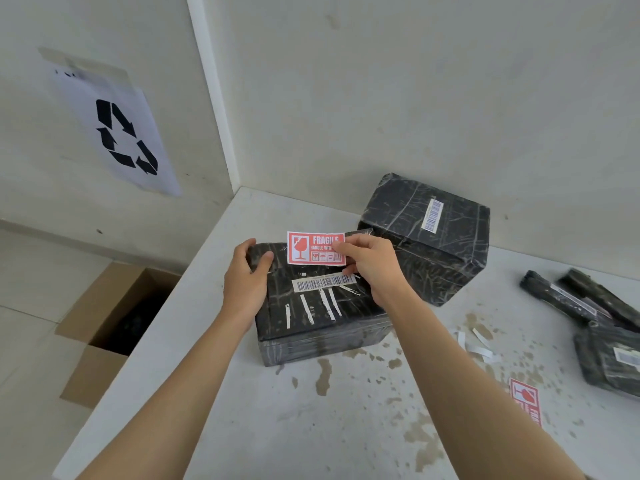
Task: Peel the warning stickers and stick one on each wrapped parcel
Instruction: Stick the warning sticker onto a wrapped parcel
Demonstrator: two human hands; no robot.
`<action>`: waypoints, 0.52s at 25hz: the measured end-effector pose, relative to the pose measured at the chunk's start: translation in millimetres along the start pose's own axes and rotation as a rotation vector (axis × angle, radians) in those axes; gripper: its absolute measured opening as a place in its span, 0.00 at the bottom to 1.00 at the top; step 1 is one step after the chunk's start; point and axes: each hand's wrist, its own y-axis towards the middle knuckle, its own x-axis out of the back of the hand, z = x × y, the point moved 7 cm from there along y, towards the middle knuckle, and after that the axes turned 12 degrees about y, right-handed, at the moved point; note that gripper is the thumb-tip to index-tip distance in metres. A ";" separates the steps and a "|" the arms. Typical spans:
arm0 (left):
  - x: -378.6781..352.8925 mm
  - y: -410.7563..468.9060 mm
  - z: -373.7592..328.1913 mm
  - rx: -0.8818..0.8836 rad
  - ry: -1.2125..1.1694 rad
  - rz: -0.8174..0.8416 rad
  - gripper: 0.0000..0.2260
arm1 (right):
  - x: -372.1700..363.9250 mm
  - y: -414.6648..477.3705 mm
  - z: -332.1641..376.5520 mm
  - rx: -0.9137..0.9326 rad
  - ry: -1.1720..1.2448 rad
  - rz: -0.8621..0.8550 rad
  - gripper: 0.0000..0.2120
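A black wrapped parcel (311,317) with a barcode label sits in front of me on the white table (221,393). My left hand (246,282) grips its far left corner. My right hand (370,265) pinches the right edge of a red FRAGILE sticker (308,249), held over the parcel's far top edge. A second black parcel (436,237) with a barcode stands behind it to the right. Another red sticker (526,401) lies flat on the table at the right.
Slim black wrapped parcels (581,299) and another black parcel (609,365) lie at the right edge. White paper strips (476,344) are scattered near them. An open cardboard box (114,327) stands on the floor left of the table. Walls close off the back.
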 end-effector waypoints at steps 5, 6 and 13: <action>-6.1 4.0 -6.4 -0.072 0.014 0.070 0.18 | 1.2 2.0 1.2 0.001 -0.128 -0.040 0.06; -7.1 5.0 -6.4 -0.077 0.015 0.079 0.18 | 1.3 0.9 1.0 -0.006 -0.151 -0.045 0.06; -16.3 -0.8 -10.1 -0.067 -0.090 0.138 0.20 | 2.6 -6.9 2.9 -0.045 -0.223 -0.015 0.07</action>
